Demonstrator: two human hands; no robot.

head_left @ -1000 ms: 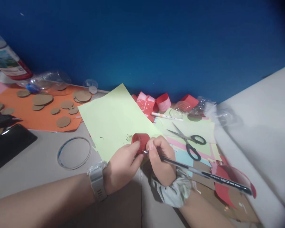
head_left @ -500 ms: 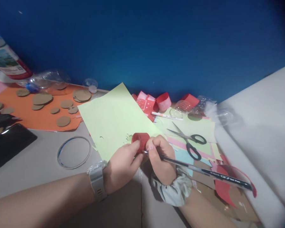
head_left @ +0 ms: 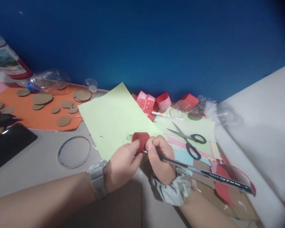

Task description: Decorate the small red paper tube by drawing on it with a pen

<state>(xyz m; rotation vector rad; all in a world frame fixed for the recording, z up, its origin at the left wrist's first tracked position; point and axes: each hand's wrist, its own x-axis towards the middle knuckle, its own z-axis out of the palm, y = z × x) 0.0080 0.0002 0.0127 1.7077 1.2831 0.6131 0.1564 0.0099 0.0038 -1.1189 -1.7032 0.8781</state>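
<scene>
My left hand (head_left: 122,164), with a pale watch on the wrist, pinches a red ribbed bottle cap (head_left: 140,141) against a light green paper sheet (head_left: 114,118). My right hand (head_left: 160,156), a grey scrunchie at its wrist, grips a black pen (head_left: 204,172) whose tip meets the cap's lower edge. The pen's barrel points back to the right. Both hands touch each other at the cap.
Scissors (head_left: 188,141) lie open on coloured papers to the right. Red paper rings (head_left: 163,100) and a white marker (head_left: 166,116) sit by the blue wall. Cardboard discs (head_left: 63,121) lie on orange paper, a plastic ring (head_left: 74,152) and a dark phone (head_left: 7,144) at left.
Almost nothing differs; both hands keep their hold on the cap and pen, with only a slight shift of the pen's barrel.
</scene>
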